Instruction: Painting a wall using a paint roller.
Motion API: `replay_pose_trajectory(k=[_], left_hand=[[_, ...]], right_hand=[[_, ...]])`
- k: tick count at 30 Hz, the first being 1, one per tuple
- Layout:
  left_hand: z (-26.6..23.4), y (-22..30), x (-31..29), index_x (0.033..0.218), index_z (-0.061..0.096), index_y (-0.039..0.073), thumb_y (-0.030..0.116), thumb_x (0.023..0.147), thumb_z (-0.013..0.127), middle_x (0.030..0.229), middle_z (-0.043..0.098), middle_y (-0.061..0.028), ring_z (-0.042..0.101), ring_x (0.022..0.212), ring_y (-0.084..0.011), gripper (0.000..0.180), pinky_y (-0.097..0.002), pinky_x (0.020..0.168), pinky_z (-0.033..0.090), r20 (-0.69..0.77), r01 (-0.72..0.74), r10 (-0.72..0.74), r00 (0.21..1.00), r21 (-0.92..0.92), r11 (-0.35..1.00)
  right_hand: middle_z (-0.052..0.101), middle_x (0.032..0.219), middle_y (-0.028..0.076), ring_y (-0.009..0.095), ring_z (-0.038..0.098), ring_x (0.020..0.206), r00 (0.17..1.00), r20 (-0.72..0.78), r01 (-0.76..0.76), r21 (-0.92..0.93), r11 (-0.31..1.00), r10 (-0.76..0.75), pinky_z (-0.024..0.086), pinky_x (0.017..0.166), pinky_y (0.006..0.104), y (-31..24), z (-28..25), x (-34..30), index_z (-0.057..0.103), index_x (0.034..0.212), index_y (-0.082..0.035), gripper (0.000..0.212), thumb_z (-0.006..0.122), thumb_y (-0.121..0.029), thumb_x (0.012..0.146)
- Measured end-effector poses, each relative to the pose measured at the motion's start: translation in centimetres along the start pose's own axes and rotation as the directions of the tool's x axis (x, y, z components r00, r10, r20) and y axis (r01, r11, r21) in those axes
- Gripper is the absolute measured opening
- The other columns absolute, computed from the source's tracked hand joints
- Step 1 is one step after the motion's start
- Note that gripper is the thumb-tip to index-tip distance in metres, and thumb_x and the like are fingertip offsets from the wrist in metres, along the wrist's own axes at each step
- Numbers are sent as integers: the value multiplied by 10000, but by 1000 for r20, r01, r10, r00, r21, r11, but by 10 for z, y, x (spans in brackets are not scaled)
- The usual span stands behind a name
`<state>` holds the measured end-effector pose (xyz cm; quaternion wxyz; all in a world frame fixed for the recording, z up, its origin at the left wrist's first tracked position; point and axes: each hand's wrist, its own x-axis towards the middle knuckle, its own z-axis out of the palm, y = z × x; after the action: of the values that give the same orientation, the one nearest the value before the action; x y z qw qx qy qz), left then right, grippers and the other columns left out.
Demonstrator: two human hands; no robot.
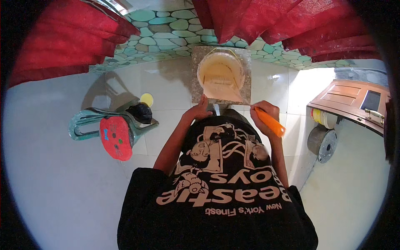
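A round pale bucket with a thin wire handle stands in front of me, and its inside is coated cream. It rests on a worn, stained square board. A flat peach-coloured piece lies slanted at the bucket's near rim; I cannot tell its kind. My right hand is closed around an orange-handled tool, whose thin shaft runs toward the bucket; its working end is unclear. My left hand is at the near left edge of the peach piece, fingers pointing up at it. Whether it grips that edge is hidden.
At left is a green plastic chair with a red cat-face cushion and a black cap. A yellow disc lies beyond. At right are a grey cylinder and a brown door. Red curtains hang ahead.
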<state>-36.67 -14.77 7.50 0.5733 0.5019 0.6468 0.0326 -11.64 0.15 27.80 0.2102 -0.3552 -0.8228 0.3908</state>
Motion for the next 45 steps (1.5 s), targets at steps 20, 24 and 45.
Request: replay_pose_trajectory(k=[20, 24, 45], left_hand=[[-3, 6, -2, 1464, -98, -56, 504, 892, 560, 1540, -173, -249, 28, 1460, -322, 1036, -375, 1161, 203, 17, 33, -33, 999, 21, 999], [-4, 7, -2, 1465, -91, -56, 506, 890, 559, 1542, -163, -250, 44, 1459, -327, 1034, -378, 1160, 207, -9, 13, -13, 1000, 37, 999], [2, 7, 6, 1465, -92, -58, 510, 863, 595, 1541, -165, -254, 74, 1456, -336, 1076, -388, 1149, 238, -49, 37, -33, 998, 85, 996]], right_hand=[[653, 731, 109, 224, 649, 655, 990, -29, -137, 113, 984, 141, 507, 635, 299, -37, -19, 8, 641, 762, -9, 43, 642, -34, 727], [640, 710, 130, 243, 629, 622, 999, -37, -34, -38, 999, 32, 499, 606, 309, -11, 13, 26, 644, 762, -4, 57, 645, -61, 762], [631, 699, 111, 228, 628, 621, 997, -74, 24, -25, 999, -25, 493, 607, 304, 17, 20, 43, 635, 759, -13, 68, 644, -80, 762]])
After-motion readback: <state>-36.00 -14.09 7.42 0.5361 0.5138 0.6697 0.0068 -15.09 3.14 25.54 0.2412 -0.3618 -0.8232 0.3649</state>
